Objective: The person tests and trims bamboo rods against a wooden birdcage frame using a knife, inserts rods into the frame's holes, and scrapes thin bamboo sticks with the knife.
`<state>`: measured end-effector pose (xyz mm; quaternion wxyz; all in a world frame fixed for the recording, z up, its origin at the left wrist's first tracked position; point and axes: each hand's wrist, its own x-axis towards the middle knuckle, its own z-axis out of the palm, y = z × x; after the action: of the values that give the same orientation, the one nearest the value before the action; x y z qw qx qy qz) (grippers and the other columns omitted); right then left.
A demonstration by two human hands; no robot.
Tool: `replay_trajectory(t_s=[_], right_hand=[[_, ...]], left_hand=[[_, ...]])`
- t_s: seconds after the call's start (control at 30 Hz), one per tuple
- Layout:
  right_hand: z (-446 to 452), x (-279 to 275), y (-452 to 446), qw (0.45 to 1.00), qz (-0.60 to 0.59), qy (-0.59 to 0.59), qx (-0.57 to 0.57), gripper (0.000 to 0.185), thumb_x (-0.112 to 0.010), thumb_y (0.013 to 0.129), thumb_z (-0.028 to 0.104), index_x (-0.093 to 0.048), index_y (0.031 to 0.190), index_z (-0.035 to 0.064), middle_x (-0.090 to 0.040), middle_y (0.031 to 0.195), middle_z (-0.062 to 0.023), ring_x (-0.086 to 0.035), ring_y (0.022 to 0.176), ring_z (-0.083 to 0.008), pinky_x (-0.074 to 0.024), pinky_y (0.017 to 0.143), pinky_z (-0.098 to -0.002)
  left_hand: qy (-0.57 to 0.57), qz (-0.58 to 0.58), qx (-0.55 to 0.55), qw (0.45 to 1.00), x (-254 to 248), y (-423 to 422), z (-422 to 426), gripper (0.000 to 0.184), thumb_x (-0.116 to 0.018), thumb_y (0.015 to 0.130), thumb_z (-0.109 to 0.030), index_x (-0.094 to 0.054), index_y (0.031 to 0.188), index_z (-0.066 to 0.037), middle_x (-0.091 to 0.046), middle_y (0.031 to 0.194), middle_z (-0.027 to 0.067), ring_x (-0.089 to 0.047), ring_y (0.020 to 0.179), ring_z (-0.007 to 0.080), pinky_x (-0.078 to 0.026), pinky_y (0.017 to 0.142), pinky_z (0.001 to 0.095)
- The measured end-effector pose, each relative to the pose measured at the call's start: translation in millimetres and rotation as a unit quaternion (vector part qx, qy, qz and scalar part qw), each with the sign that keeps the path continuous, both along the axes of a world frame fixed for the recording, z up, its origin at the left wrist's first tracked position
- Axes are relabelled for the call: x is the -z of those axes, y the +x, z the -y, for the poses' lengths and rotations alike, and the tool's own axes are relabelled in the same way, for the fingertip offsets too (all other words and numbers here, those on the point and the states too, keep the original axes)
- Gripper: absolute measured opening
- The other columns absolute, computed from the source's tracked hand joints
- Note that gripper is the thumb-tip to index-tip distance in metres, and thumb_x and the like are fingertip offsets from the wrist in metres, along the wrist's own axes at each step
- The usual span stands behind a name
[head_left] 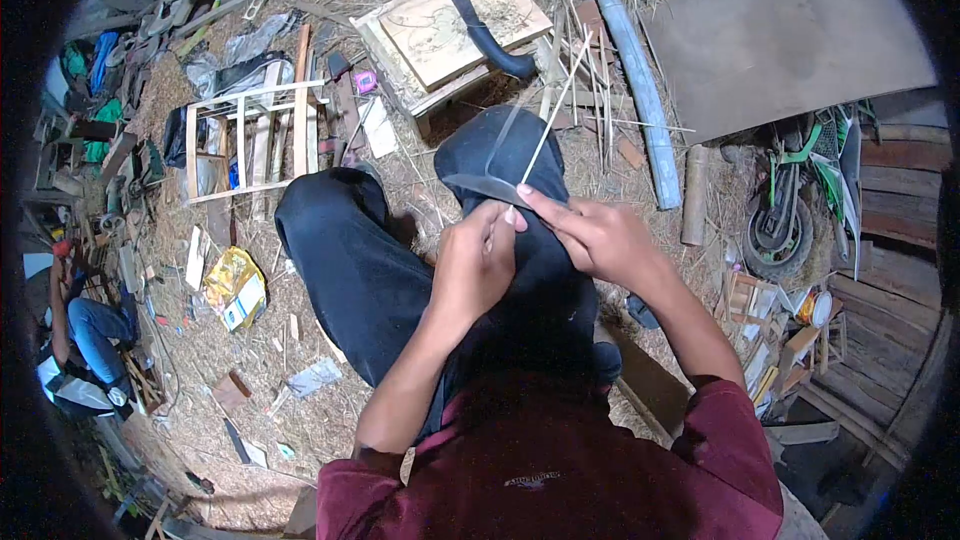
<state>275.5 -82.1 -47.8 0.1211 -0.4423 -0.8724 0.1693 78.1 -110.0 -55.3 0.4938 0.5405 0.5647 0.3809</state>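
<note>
A knife with a broad grey blade [482,187] lies across a thin pale strip [545,145] above my knee. My left hand [478,258] is closed close to the blade, with its thumb near the blade's lower edge; its fingers largely hide what it grips. The fingers of my right hand [590,235] are closed at the blade's right end, where the strip meets it. The strip slants up and right, past my dark trousers. I cannot make out the knife's handle.
Ahead is a low wooden table [400,70] with a dark curved object [480,30] on it. Left stands a wooden frame [240,145]. A large board [790,30] and a small motorbike [790,200] are at right. Another person [95,335] sits far left.
</note>
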Motion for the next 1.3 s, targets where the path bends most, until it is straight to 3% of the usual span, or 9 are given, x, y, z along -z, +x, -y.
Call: replay_trajectory(t_s=[0.03, 0.17, 0.27, 0.3, 0.53, 0.73, 0.93, 1.1, 1.3], right_hand=[[-0.2, 5.9, -0.8, 1.0, -0.005, 0.009, 0.009, 0.061, -0.059, 0.085, 0.013, -0.047, 0.139, 0.0391, -0.052, 0.063, -0.0101, -0.057, 0.048, -0.0304, -0.0505, 0.046, -0.0422], [1.9, 4.0, -2.8, 0.999, 0.012, 0.014, 0.029, 0.064, -0.059, 0.084, 0.012, -0.045, 0.141, 0.0375, -0.054, 0.063, -0.0109, -0.058, 0.05, -0.0316, -0.0519, 0.047, -0.0425], [3.8, 8.9, -0.6, 0.998, 0.007, 0.019, 0.057, 0.064, -0.059, 0.084, 0.011, -0.045, 0.141, 0.0364, -0.056, 0.064, -0.0119, -0.06, 0.052, -0.0325, -0.0523, 0.048, -0.0432], [3.5, 11.3, 1.7, 0.997, -0.001, 0.02, 0.071, 0.064, -0.058, 0.084, 0.011, -0.045, 0.141, 0.0356, -0.057, 0.065, -0.0124, -0.06, 0.053, -0.0329, -0.0524, 0.049, -0.0434], [-8.5, 11.1, 8.9, 0.986, -0.128, 0.0, 0.104, 0.057, -0.055, 0.089, 0.011, -0.046, 0.141, 0.0312, -0.059, 0.068, -0.0145, -0.062, 0.058, -0.0333, -0.0524, 0.056, -0.0437], [-3.3, -12.0, 7.4, 0.999, 0.021, -0.042, -0.025, 0.061, -0.056, 0.088, 0.012, -0.043, 0.142, 0.035, -0.057, 0.066, -0.0142, -0.06, 0.055, -0.032, -0.0516, 0.051, -0.0431], [-6.2, 9.4, 13.3, 1.0, 0.003, -0.011, 0.028, 0.063, -0.057, 0.087, 0.012, -0.042, 0.143, 0.0357, -0.056, 0.064, -0.0145, -0.06, 0.054, -0.0331, -0.0517, 0.049, -0.0431], [-10.2, 14.5, 9.4, 0.989, -0.124, -0.004, 0.074, 0.056, -0.057, 0.089, 0.011, -0.047, 0.14, 0.0316, -0.06, 0.068, -0.0142, -0.061, 0.057, -0.0322, -0.0524, 0.055, -0.0428], [-3.5, 5.9, 7.7, 0.997, 0.008, -0.04, 0.068, 0.056, -0.056, 0.089, 0.013, -0.046, 0.141, 0.0325, -0.064, 0.076, -0.0159, -0.064, 0.064, -0.0325, -0.0536, 0.058, -0.0426]], left_hand=[[-0.01, -0.015, -0.006, 1.0, -1.2, 1.3, -3.5, 0.019, -0.053, 0.097, -0.012, -0.062, 0.087, 0.001, -0.047, 0.063, 0.0018, -0.041, 0.059, 0.0061, -0.033, 0.052, 0.0254], [-0.038, -0.012, 0.006, 0.999, 1.8, -10.8, 13.9, 0.019, -0.051, 0.098, -0.01, -0.061, 0.085, 0.001, -0.049, 0.065, 0.0002, -0.042, 0.06, 0.0055, -0.033, 0.053, 0.0251], [-0.038, 0.021, 0.005, 0.999, 2.9, -20.5, 35.3, 0.019, -0.051, 0.097, -0.01, -0.06, 0.086, 0.002, -0.05, 0.06, 0.0053, -0.046, 0.055, 0.0065, -0.035, 0.05, 0.0264], [-0.056, 0.031, 0.004, 0.998, 5.2, -23.8, 44.5, 0.019, -0.052, 0.098, -0.011, -0.061, 0.087, 0.001, -0.047, 0.061, -0.0009, -0.044, 0.056, 0.005, -0.034, 0.051, 0.024], [-0.217, 0.131, 0.015, 0.967, -7.7, -59.7, 95.5, 0.022, -0.049, 0.1, -0.015, -0.061, 0.088, -0.003, -0.046, 0.061, -0.0059, -0.04, 0.055, 0.0014, -0.03, 0.049, 0.02], [-0.151, 0.132, 0.032, 0.979, 2.6, -32.4, 41.3, 0.027, -0.046, 0.101, -0.021, -0.06, 0.087, -0.003, -0.046, 0.061, -0.0053, -0.041, 0.054, 0.0029, -0.031, 0.049, 0.0213], [-0.129, 0.143, 0.023, 0.981, 8.7, -15.5, 38.1, 0.023, -0.047, 0.101, -0.016, -0.059, 0.088, -0.002, -0.039, 0.058, -0.0064, -0.034, 0.051, 0.0023, -0.025, 0.048, 0.0221], [-0.254, 0.242, 0.002, 0.936, -6.1, -62.6, 91.0, 0.024, -0.047, 0.102, -0.016, -0.058, 0.086, -0.001, -0.038, 0.057, -0.0064, -0.03, 0.049, 0.0024, -0.022, 0.046, 0.0225], [-0.29, 0.27, -0.006, 0.918, -14.2, -95.6, 119.6, 0.023, -0.048, 0.101, -0.013, -0.057, 0.085, 0.002, -0.037, 0.057, -0.0057, -0.027, 0.048, 0.0021, -0.019, 0.045, 0.023]])
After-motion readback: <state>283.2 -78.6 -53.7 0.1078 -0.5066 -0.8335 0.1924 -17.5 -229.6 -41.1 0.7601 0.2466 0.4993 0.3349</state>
